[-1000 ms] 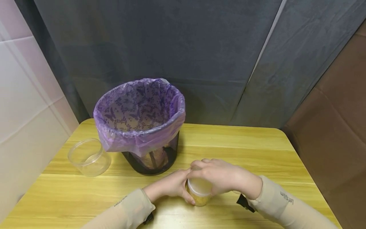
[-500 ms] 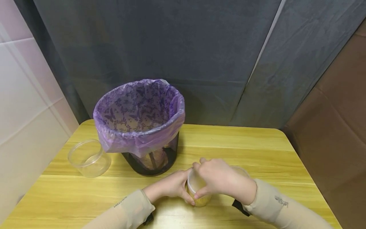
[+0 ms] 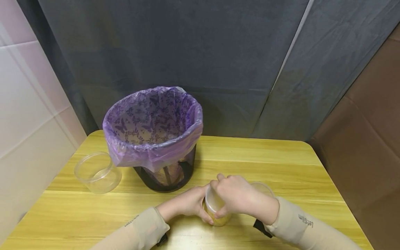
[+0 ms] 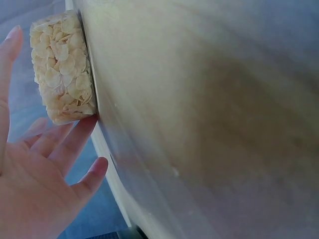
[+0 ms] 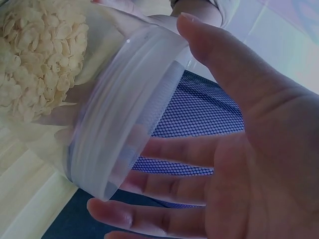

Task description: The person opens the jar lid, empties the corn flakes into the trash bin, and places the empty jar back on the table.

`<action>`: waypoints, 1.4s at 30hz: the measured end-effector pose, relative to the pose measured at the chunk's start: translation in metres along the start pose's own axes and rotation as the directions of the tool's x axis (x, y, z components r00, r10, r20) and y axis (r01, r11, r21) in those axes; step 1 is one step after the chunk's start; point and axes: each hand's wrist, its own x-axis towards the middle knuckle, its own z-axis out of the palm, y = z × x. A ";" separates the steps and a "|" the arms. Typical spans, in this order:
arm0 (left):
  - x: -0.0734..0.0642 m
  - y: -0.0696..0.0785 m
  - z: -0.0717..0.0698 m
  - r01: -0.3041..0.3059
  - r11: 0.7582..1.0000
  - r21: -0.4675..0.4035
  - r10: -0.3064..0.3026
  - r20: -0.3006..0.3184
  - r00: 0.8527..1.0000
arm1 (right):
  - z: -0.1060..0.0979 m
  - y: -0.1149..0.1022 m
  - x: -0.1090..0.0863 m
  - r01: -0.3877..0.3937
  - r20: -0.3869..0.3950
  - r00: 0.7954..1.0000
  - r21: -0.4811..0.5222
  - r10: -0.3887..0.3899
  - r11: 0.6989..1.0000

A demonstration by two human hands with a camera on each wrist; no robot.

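A clear jar (image 3: 222, 221) of pale, thin flakes stands on the table in front of the bin. Its lid (image 3: 211, 198) is translucent white and screw-type, seen close up in the right wrist view. My left hand (image 3: 189, 201) holds the jar's side, thumb near me and fingers on the far side. Over the top, my right hand (image 3: 239, 194) grips the lid's rim between thumb and fingers and hides much of it. In the left wrist view the flakes (image 4: 62, 69) fill the lower jar, and a fingertip touches its base.
A black mesh bin (image 3: 170, 175) with a purple liner (image 3: 153, 151) stands behind my left hand. Left of it is a clear round container (image 3: 98, 177), lidless. Behind my right wrist shows another clear round rim (image 3: 264, 187). A grey curtain (image 3: 187, 52) backs the table.
My right hand has twisted on the lid; its thumb shifted left along the near rim and the wrist moved slightly left. The clear rim behind it came into view. My left hand has stayed put.
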 end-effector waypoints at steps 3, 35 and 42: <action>0.000 0.000 0.000 0.007 1.000 0.017 -0.007 -0.003 1.000 | 0.000 0.001 0.000 0.018 0.001 1.000 -0.015 -0.018 1.000; -0.003 0.005 -0.002 0.080 0.996 0.032 -0.080 0.009 0.997 | -0.004 0.013 -0.007 0.201 0.045 0.978 0.072 -0.204 0.977; -0.003 0.005 -0.001 0.069 0.998 -0.004 -0.069 0.018 0.997 | -0.003 0.013 -0.005 0.144 0.024 0.989 0.126 -0.148 0.982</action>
